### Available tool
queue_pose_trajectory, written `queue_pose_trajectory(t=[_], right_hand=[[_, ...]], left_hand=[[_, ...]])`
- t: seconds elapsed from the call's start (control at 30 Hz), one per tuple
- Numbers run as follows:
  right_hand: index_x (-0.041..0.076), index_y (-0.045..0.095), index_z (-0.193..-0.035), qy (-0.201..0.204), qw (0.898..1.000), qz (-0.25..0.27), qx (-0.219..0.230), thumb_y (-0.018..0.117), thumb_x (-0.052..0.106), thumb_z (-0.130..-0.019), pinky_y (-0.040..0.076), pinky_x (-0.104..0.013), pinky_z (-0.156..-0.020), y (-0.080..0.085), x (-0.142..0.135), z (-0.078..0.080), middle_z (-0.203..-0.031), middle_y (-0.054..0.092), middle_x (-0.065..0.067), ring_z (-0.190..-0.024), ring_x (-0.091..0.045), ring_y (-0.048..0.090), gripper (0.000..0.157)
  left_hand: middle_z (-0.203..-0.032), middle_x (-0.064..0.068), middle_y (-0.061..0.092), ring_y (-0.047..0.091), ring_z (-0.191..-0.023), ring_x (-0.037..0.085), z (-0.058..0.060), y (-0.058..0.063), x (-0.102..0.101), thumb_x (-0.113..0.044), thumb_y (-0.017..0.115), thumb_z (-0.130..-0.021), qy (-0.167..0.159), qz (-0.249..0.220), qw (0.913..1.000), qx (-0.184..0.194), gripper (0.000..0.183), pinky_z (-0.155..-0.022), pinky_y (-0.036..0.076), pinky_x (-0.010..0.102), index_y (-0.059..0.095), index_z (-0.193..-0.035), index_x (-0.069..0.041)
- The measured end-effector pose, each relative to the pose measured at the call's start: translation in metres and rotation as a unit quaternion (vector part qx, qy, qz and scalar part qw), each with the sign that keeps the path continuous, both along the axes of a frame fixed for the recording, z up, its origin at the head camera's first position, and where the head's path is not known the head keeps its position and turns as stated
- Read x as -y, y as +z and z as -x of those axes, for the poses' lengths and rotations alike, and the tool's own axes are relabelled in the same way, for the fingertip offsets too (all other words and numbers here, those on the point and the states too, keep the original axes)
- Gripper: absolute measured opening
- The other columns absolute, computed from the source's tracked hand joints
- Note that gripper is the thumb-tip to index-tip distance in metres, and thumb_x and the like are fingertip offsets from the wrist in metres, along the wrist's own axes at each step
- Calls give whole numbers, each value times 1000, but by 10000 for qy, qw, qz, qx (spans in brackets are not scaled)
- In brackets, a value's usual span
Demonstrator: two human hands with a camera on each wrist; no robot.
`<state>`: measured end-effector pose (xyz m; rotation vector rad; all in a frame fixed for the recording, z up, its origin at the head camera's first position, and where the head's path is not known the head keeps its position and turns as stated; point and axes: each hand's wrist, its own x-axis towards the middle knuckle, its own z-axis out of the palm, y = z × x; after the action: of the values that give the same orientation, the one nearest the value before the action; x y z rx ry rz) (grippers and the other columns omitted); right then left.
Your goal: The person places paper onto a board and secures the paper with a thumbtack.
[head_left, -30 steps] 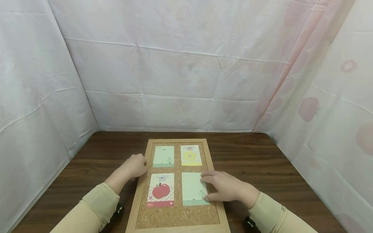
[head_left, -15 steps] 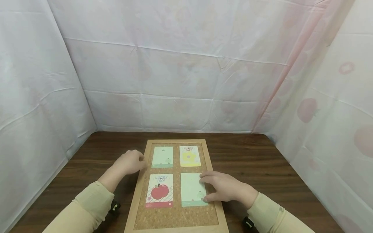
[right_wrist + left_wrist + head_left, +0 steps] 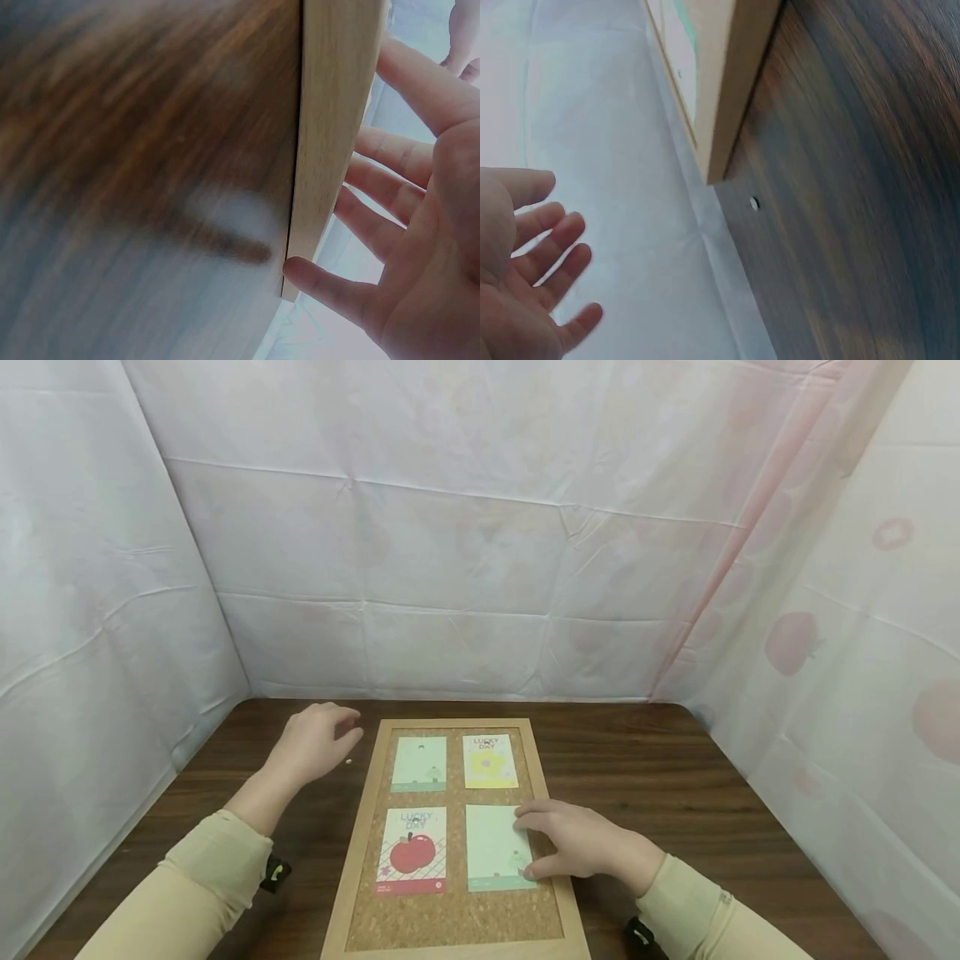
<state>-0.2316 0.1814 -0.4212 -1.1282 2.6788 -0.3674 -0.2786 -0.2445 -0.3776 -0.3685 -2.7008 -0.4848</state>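
Note:
My left hand (image 3: 315, 745) hovers left of the framed cork board (image 3: 457, 931), fingers loosely bent with nothing between them. Below it a tiny thumbtack-like piece (image 3: 754, 203) lies on the table; its exact kind is too small to tell. My right hand (image 3: 581, 842) rests at the board's right side, fingertips and thumb on the right edge of the lower-right pale green card (image 3: 491, 843); no tack shows on that card. An apple card (image 3: 412, 852), a yellow flower card (image 3: 490, 762) and another green card (image 3: 418, 762) each show a small dark tack near the top.
The board lies flat on a dark wood table (image 3: 637, 760). White fabric (image 3: 450, 552) with faint fruit prints stands around the table's back and sides. Each wrist wears a black strap device (image 3: 275, 873).
My left hand has lifted off the board's left edge and moved left and away toward the back, uncovering the tiny piece on the table. My right hand has stayed in place.

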Motion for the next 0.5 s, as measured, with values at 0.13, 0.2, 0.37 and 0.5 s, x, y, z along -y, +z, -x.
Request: queue_pose_trajectory(t=[0.13, 0.2, 0.37, 0.5], right_hand=[[13, 62, -139, -5, 10000, 9, -1, 76, 49, -89, 45, -47, -105, 0, 0, 0, -151, 49, -3, -138, -26, 47, 63], [13, 62, -139, -2, 10000, 3, -11, 76, 49, -89, 45, -47, -105, 0, 0, 1, -151, 49, -3, -138, -26, 47, 64], [13, 61, -139, 9, 10000, 6, -6, 76, 50, -89, 45, -46, -105, 0, -1, 2, -151, 49, -2, -138, -26, 48, 64], [13, 61, -139, 15, 10000, 35, 6, 76, 50, -89, 45, -46, -105, 0, -1, 2, -151, 49, -2, -137, -25, 48, 64]], left_hand=[[-115, 16, 70, 61, -112, 39, 8, -4, 6, -22, 67, -97, -93, 211, 9997, 45, 33, -97, 44, 60, 71, -121, 0], [-118, 17, 69, 60, -114, 40, 12, -7, 9, -22, 67, -97, -122, 294, 9993, 175, 33, -97, 45, 60, 70, -122, -1], [-128, 22, 64, 56, -121, 45, 22, -14, 19, -20, 66, -97, -41, 439, 9975, 554, 38, -100, 42, 63, 66, -129, 0], [-130, 26, 62, 54, -123, 48, 27, -20, 24, -20, 66, -96, 89, 498, 9950, 860, 39, -101, 40, 65, 66, -128, 2]])
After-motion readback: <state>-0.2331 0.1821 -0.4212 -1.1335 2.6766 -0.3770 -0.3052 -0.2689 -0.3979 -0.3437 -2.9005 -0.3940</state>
